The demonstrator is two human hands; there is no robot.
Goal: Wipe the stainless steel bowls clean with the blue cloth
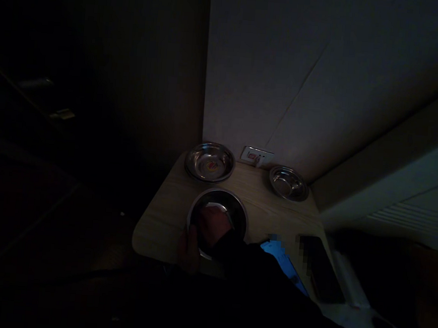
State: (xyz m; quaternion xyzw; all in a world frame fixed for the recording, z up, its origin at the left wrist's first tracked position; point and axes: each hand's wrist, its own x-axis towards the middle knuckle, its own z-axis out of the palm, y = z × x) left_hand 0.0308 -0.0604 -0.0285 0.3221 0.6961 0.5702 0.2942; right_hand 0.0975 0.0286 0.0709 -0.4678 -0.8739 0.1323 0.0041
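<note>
A round steel bowl (241, 206) stands near the front of a small wooden table. At its left front rim is my left hand (188, 252), closed on the edge with the thumb over the rim. My right hand (214, 224) reaches down inside the same bowl, its fingers curled toward the bottom left. Shadow hides the fingertips and whatever they may hold. Just behind this bowl, other shallow steel bowls (209, 162) sit stacked, the top one with a coloured sticker on its bottom.
The light-wood table (157, 225) meets a wall with a socket (256, 157). Smaller steel bowls (288, 183) stand at its back right. A phone with a lit screen (285, 265) and a dark flat object (322, 268) lie to the right. Everything left of the table is very dark.
</note>
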